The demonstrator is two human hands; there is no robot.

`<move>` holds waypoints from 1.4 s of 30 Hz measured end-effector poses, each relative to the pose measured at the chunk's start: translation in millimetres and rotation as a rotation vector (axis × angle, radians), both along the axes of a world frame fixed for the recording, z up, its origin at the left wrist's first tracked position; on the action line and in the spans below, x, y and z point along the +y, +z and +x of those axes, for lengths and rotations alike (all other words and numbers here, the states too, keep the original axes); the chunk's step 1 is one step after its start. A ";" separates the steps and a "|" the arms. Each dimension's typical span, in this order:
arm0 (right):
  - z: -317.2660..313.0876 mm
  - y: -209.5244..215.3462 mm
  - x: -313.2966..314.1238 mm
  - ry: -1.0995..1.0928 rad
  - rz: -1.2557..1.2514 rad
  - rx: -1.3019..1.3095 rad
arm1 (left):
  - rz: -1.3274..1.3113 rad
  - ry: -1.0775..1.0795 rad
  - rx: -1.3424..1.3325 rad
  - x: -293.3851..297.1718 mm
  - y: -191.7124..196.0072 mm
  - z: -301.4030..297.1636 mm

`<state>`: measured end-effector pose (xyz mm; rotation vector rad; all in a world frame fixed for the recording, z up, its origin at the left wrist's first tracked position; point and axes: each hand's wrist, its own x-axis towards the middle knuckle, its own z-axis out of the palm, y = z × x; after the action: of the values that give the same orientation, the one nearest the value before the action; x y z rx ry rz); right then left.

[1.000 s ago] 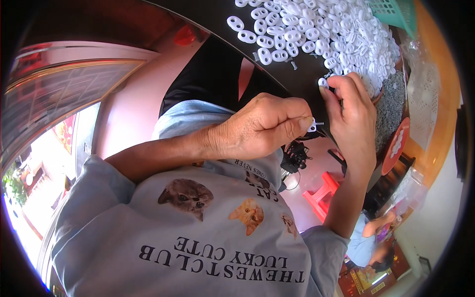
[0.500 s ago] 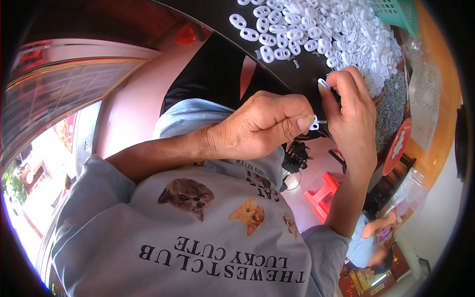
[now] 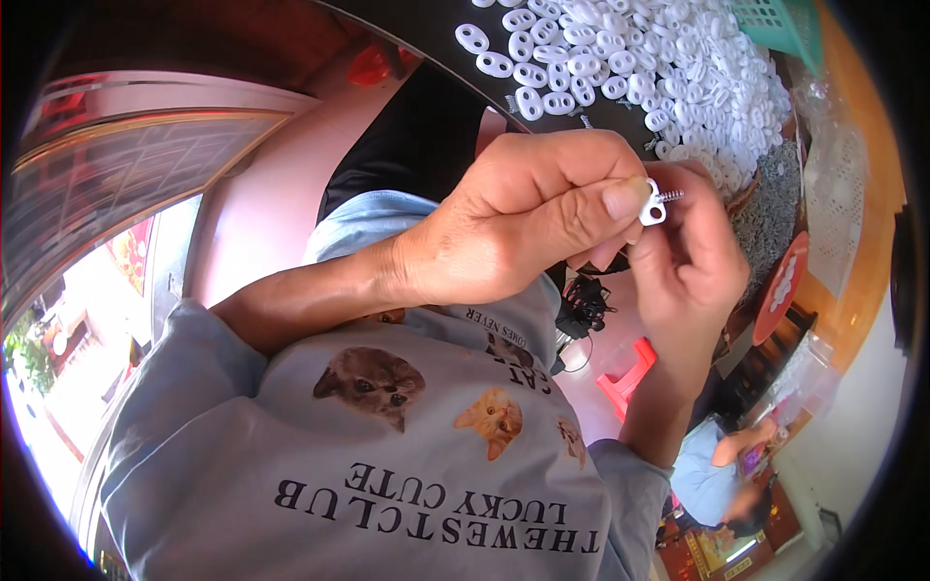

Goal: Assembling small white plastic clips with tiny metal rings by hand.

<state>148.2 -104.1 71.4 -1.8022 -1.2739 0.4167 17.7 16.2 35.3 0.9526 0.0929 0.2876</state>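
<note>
Between its thumb and fingertips, my left hand (image 3: 542, 218) pinches a small white two-hole plastic cord-lock piece (image 3: 651, 213). A thin metal spring (image 3: 670, 196) sticks out from that piece toward the right. Close against it on the right is my right hand (image 3: 693, 247), its fingers curled and its thumb beneath the piece. The left hand covers the right fingertips, so whatever they hold is hidden. Beyond both hands a large heap of white two-hole oval pieces (image 3: 620, 58) lies on a dark table (image 3: 436, 24).
A mass of small grey springs (image 3: 770, 194) lies right of the heap. At the far right stands a green plastic basket (image 3: 780, 34). Also there is a red round tray (image 3: 781, 289) holding white pieces. Below are a red stool (image 3: 625, 378) and another person (image 3: 712, 470).
My left hand has moved right and up with the cord-lock piece and spring, meeting my right hand. The white piece seen in my right fingertips earlier is now out of sight.
</note>
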 end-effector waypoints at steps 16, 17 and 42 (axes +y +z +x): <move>-6.3 -13.9 -9.9 0.043 0.012 0.696 | -0.110 0.023 -0.087 1.5 -8.1 -2.2; -6.7 -15.3 -9.6 0.045 0.012 0.696 | -0.103 0.020 -0.076 1.8 -7.6 -2.8; 10.5 0.5 -15.6 0.110 -0.095 0.701 | -0.078 -0.080 -0.002 5.6 -3.0 -12.3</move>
<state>158.7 -119.7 71.9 -1.4576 -0.8603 1.0752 5.4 21.8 32.3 0.8763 0.0639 0.2096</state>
